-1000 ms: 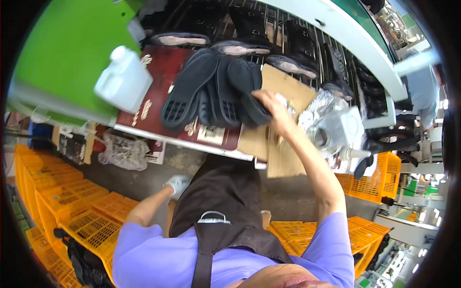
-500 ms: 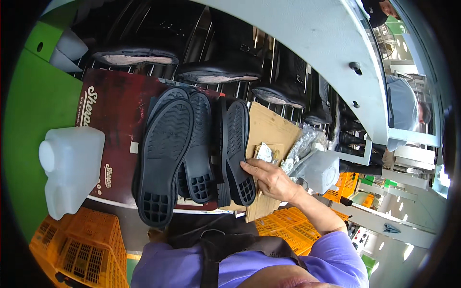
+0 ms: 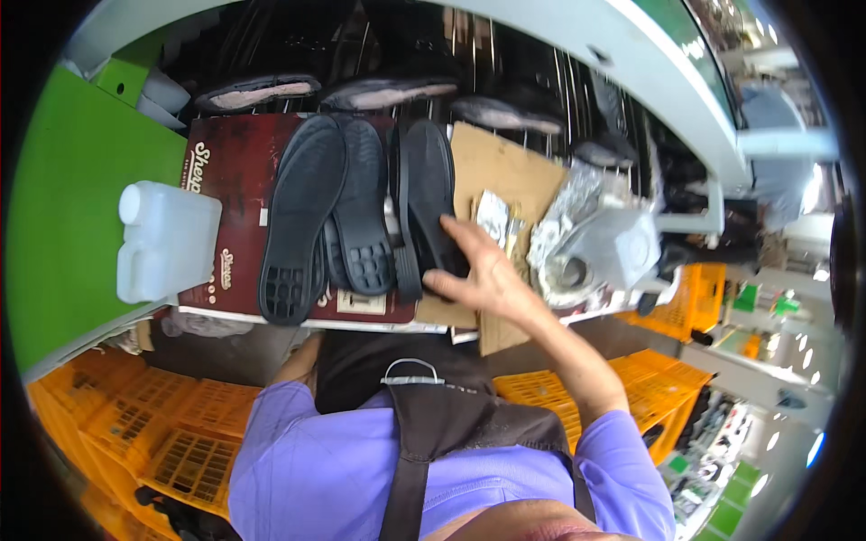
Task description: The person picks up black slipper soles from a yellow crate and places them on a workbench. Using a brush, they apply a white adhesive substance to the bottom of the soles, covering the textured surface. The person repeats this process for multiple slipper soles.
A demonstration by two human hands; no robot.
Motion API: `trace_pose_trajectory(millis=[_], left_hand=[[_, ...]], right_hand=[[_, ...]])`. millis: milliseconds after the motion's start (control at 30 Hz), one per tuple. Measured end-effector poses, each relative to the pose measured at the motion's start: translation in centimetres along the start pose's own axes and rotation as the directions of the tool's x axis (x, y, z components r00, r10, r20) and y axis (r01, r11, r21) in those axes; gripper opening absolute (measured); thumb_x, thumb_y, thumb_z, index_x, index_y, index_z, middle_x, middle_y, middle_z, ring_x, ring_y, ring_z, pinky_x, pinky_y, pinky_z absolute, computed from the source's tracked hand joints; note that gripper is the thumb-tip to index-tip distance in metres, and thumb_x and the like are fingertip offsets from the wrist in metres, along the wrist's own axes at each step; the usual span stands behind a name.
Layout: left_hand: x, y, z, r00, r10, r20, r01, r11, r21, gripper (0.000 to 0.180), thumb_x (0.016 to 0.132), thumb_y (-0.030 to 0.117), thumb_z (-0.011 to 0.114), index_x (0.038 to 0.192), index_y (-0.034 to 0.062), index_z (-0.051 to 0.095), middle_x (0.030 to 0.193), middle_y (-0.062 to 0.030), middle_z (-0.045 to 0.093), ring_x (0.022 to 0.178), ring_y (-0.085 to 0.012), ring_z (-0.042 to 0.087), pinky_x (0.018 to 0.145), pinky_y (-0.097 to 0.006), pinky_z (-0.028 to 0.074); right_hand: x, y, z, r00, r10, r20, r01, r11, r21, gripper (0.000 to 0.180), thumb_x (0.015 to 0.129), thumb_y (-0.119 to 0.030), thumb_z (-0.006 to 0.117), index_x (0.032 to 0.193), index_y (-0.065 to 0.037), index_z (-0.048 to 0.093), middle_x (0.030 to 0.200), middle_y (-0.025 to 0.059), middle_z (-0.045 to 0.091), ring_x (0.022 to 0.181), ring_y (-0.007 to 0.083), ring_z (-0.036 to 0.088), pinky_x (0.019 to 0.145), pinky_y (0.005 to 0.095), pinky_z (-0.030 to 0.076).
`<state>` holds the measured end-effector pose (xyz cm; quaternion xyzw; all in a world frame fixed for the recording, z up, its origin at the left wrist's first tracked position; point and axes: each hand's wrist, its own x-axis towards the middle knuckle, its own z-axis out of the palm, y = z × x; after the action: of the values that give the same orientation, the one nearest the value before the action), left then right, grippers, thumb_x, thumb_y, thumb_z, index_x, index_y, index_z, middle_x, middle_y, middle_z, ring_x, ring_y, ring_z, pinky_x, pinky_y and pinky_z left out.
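My right hand (image 3: 485, 272) is open, thumb and fingers spread. Its fingertips rest on or just over the right-hand black shoe sole (image 3: 431, 194), beside the sole's heel end. Next to it another black sole stands on its edge. Farther left lie more black soles (image 3: 305, 212), overlapping one another, with square-grid heels toward me. They are on a dark red cardboard sheet (image 3: 236, 162). Only part of my left forearm (image 3: 298, 362) shows, below the table's front edge; my left hand is hidden.
A translucent plastic jug (image 3: 171, 242) lies at the left. To the right, brown cardboard (image 3: 505, 171) bears crumpled foil and a brush, near a clear plastic container (image 3: 613, 248). Black boots (image 3: 397, 90) line the rack behind. Orange crates (image 3: 189, 451) stand below the table.
My right thumb and fingers have spread apart, and the hand lies farther over the right-hand sole's heel. The whole view has shifted, showing more of my torso and the crates.
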<state>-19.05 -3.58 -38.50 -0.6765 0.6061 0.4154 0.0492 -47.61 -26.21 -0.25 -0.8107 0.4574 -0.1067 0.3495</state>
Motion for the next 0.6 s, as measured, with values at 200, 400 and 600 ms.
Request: trace_pose_trajectory(millis=[200,400,600], left_hand=[[-12.0,12.4,-18.4,0.926,0.019,0.378,-0.154,0.931,0.331,0.038,0.086,0.033,0.045,0.1,0.0043,0.065,0.099,-0.0187,0.063,0.091,-0.0347,0.061,0.078,-0.041,0.048],[-21.5,26.0,-24.4,0.84,0.485,-0.243,-0.365,0.174,-0.915,0.093,0.077,0.051,0.064,0.144,0.0089,0.015,0.133,-0.0183,0.042,0.119,-0.031,0.048,0.092,-0.04,0.044],[-17.4,33.5,-19.3,0.838,0.209,-0.504,-0.504,-0.055,-0.862,0.047,0.085,0.002,0.052,0.13,0.0038,0.04,0.12,-0.0097,0.053,0.11,-0.0203,0.054,0.094,-0.033,0.043]], right_hand=[[-3.9,2.1,0.7,0.92,0.335,-0.204,-0.131,0.752,0.646,0.074,0.067,-0.024,0.067,0.128,0.008,0.041,0.122,0.0281,0.051,0.117,0.0298,0.05,0.098,0.0329,0.039],[-11.0,-4.2,-1.1,0.918,-0.112,-0.38,0.257,0.899,0.355,0.071,0.071,-0.024,0.071,0.131,0.0,0.041,0.126,0.022,0.047,0.119,0.0303,0.047,0.1,0.0363,0.035],[-16.1,-3.3,-4.0,0.786,-0.415,-0.459,0.448,0.893,-0.041,0.054,0.074,-0.026,0.072,0.119,-0.002,0.053,0.122,0.0251,0.048,0.113,0.039,0.048,0.094,0.0413,0.04]])
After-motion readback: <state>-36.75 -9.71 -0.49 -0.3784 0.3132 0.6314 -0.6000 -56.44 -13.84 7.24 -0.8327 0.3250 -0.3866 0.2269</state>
